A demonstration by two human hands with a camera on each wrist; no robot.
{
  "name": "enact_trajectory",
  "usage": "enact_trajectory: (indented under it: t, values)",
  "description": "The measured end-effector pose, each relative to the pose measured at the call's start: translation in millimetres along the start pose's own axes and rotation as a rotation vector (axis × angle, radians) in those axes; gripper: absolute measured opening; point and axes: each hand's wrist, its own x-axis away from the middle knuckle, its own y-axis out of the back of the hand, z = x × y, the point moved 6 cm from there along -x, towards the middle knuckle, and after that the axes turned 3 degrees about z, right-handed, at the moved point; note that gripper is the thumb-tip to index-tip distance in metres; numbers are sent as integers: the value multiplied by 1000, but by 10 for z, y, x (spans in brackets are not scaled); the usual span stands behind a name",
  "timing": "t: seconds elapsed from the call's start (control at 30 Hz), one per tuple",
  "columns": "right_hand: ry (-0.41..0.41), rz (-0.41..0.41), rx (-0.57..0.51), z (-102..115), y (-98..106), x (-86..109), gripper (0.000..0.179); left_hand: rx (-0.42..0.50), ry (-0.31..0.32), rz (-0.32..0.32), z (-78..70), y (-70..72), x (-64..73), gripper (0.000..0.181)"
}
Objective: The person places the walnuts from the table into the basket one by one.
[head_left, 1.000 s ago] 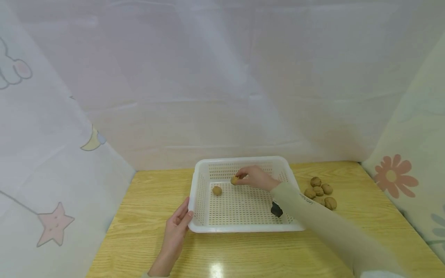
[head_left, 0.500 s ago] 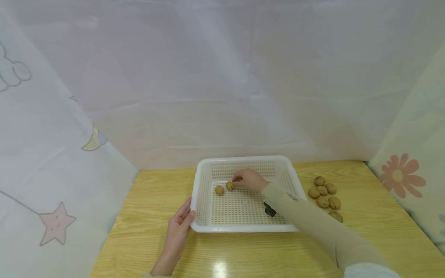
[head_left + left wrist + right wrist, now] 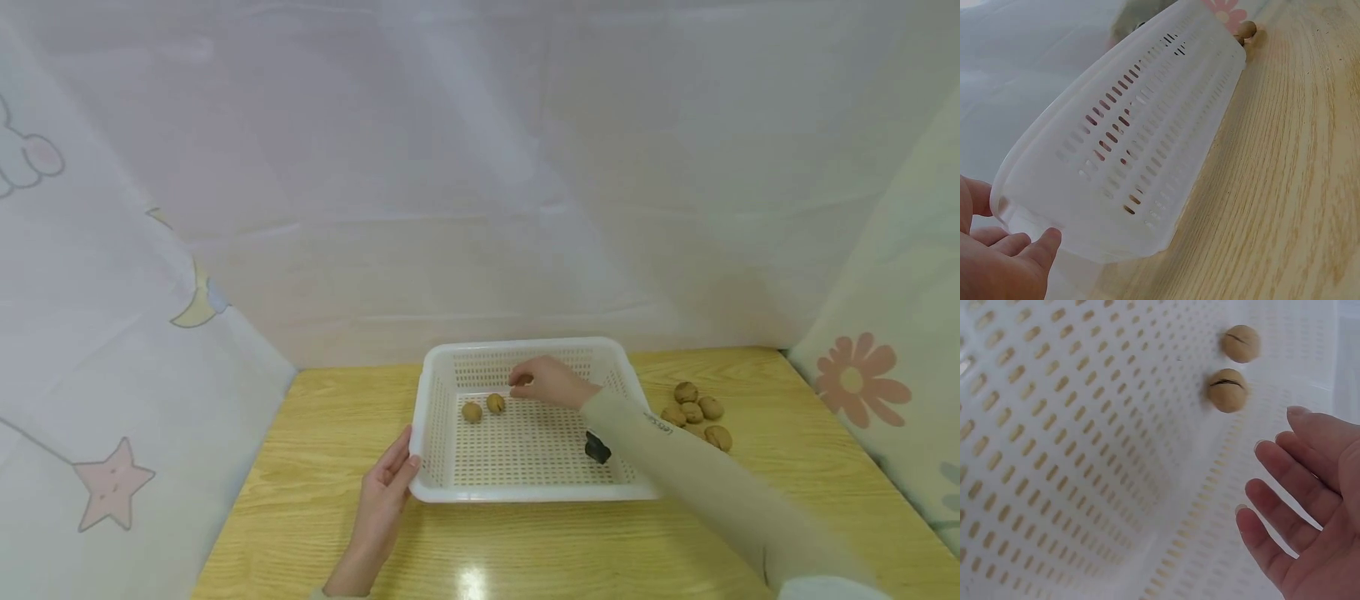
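Observation:
A white plastic basket (image 3: 534,493) with slotted walls stands on the table. My left hand (image 3: 380,504) grips its left front corner, thumb over the rim and fingers against the outer wall, as the left wrist view shows at the basket's corner (image 3: 1094,240). Two walnuts lie side by side on the basket floor: a left one (image 3: 472,412) and a right one (image 3: 495,403), each with a dark seam crack in the right wrist view. Over the basket, my right hand (image 3: 553,383) holds nothing; its fingers (image 3: 1272,506) are relaxed and apart from the walnuts.
Several walnuts (image 3: 710,407) sit in a loose pile on the wooden table (image 3: 330,417), right of the basket and partly hidden by the right sleeve (image 3: 675,467). A pale curtain (image 3: 480,208) closes off the back and sides.
My right hand lowered a walnut beside the other one in the basket, let go of it and drew back to the right. My left hand kept its hold on the basket.

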Motion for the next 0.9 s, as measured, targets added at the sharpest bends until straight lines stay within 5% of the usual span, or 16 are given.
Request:
enact_trajectory:
  t: [0.37,0.9]
  values:
    - [45,-40,1,190,381,346,23,-12,-14,-14,-27,10,-4,60]
    - [54,-136,12,76,693,1017,24,1,-15,-3,7,-8,13,60]
